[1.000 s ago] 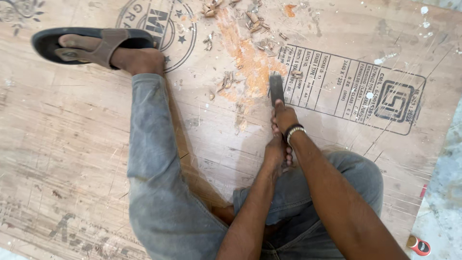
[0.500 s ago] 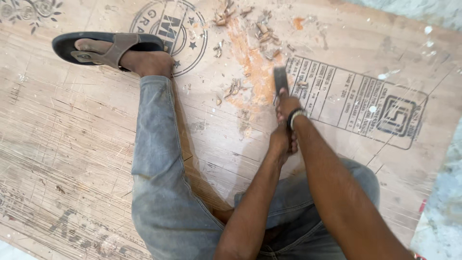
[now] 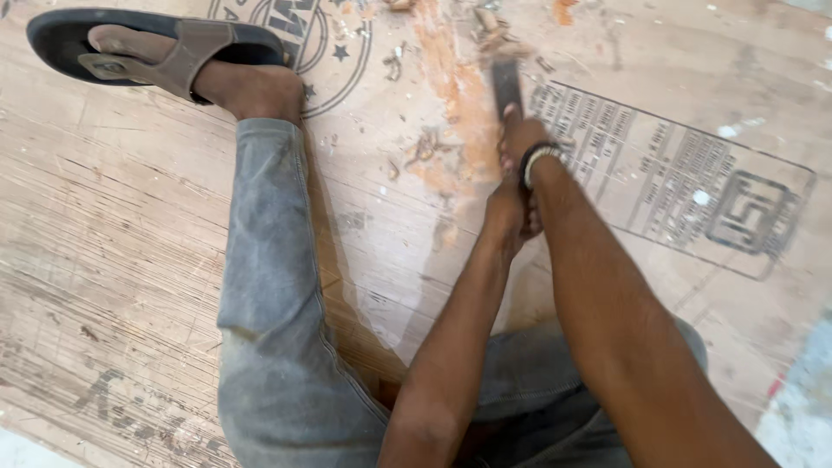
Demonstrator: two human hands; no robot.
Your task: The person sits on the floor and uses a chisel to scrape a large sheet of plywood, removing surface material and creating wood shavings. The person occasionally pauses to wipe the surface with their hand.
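I saw both grips closed on the chisel [image 3: 507,85]: right hand [image 3: 523,139] forward, left hand [image 3: 510,212] behind (for push, I judged). Its blade met the plywood sheet [image 3: 130,225] amid wood chips [image 3: 425,147], beside my sandalled foot [image 3: 165,56].

Wood chips [image 3: 407,147] scattered on plywood sheet [image 3: 130,225], left of the grip. Black sandal [image 3: 156,48] on foot far left, beyond it. Grey trouser leg [image 3: 269,295] stretched alongside. Printed black stamp [image 3: 693,182] to the right.
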